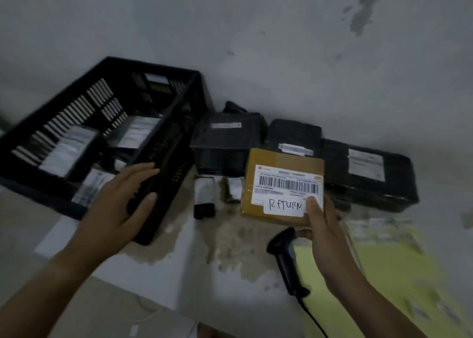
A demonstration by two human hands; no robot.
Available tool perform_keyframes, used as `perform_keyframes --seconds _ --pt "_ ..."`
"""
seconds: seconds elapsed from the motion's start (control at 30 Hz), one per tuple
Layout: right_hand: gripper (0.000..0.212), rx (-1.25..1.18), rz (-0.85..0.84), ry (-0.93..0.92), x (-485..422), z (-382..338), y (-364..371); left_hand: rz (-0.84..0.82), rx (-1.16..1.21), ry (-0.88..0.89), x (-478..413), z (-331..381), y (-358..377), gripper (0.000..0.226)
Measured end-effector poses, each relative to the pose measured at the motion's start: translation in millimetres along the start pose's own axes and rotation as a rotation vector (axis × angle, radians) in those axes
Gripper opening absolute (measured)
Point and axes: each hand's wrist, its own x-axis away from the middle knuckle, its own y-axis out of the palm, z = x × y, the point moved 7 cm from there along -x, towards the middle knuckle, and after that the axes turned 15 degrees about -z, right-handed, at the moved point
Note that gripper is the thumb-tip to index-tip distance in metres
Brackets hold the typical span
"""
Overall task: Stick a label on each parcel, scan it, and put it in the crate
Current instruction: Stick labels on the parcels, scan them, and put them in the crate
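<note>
My right hand [321, 225] grips a brown cardboard parcel [279, 163] by its near right corner, thumb on top, and holds it above the floor. The parcel carries a barcode shipping label [286, 184] and a white sticker reading RETURN [284, 206]. My left hand [120, 204] holds the near right wall of the black slatted crate [163, 143], fingers over the rim. Several labelled parcels [69, 150] lie inside the crate. A black handheld barcode scanner [284, 258] lies on the floor below the brown parcel.
Three black wrapped parcels [227, 140] [294, 135] [368, 174] sit in a row against the white wall. Two small dark items [203, 197] [234, 189] lie on the stained floor in front of them. A yellow-green sheet with labels [384, 273] lies at the lower right.
</note>
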Motion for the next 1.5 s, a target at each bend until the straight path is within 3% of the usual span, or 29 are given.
perform_keyframes --seconds 0.27,0.47,0.7,0.83,0.9,1.0,1.2,1.37,1.5 --pt "0.041 -0.024 -0.120 -0.003 -78.5 -38.5 117.9 -0.098 -0.270 -0.121 26.2 -160.1 -71.4 0.053" --pt "0.047 0.019 -0.193 -0.057 -125.7 -76.3 172.2 -0.286 -0.479 -0.040 13.7 -202.6 -88.9 0.057" --pt "0.041 0.043 -0.239 -0.123 -186.4 -122.5 220.7 -0.421 -0.426 -0.086 -7.9 -243.4 -105.2 0.080" --pt "0.041 0.137 -0.267 -0.181 -218.2 -149.7 255.0 -0.378 -0.357 -0.163 -17.3 -267.9 -123.6 0.092" --pt "0.051 0.188 -0.296 -0.205 -235.3 -160.6 272.5 -0.362 -0.345 -0.177 -16.9 -272.6 -126.2 0.092" --pt "0.051 0.253 -0.323 -0.233 -258.7 -173.0 296.0 -0.326 -0.324 -0.157 -17.0 -269.8 -126.1 0.088" --pt "0.068 0.619 -0.351 -0.365 -304.4 -196.5 340.0 -0.277 -0.306 -0.146 -16.7 -271.4 -126.6 0.076" --pt "0.073 1.304 -0.379 -0.712 -354.4 -214.8 388.3 -0.337 -0.276 -0.191 -22.2 -275.3 -121.2 0.079" --pt "0.071 1.388 -0.535 -0.774 -399.3 -207.1 437.3 -0.358 -0.286 -0.214 -20.0 -280.8 -117.3 0.081"
